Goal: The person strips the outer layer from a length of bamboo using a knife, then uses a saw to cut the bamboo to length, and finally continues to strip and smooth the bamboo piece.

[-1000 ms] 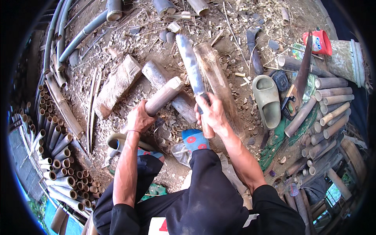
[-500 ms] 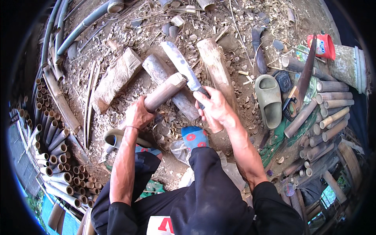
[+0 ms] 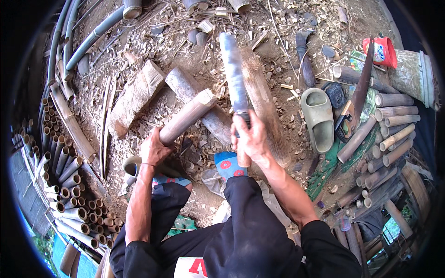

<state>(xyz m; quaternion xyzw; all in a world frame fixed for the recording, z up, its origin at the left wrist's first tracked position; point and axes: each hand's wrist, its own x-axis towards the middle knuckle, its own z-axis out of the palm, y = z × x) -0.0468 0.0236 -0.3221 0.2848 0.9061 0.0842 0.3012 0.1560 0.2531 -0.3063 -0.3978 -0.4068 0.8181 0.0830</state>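
Note:
My left hand (image 3: 155,147) is wrapped round the near end of a short bamboo piece (image 3: 187,116). The far end of that piece rests across a log (image 3: 181,84) lying on the ground. In my right hand (image 3: 251,138) is a machete (image 3: 233,69), gripped by its handle. Its broad blade points away from me, just right of the bamboo's far end and apart from it, slightly blurred. The wooden butt of the handle shows below my fist.
Two more logs lie left (image 3: 138,98) and right (image 3: 264,104) of the middle one. A green slipper (image 3: 317,120) and a handsaw (image 3: 360,95) are on the right, before stacked bamboo pieces (image 3: 394,113) and a bucket (image 3: 414,76). Cut bamboo tubes (image 3: 74,192) are piled at left. Wood chips cover the ground.
The machete has swung from leaning left over the bamboo to nearly straight ahead, right of it. My left hand and the bamboo have shifted slightly left and nearer.

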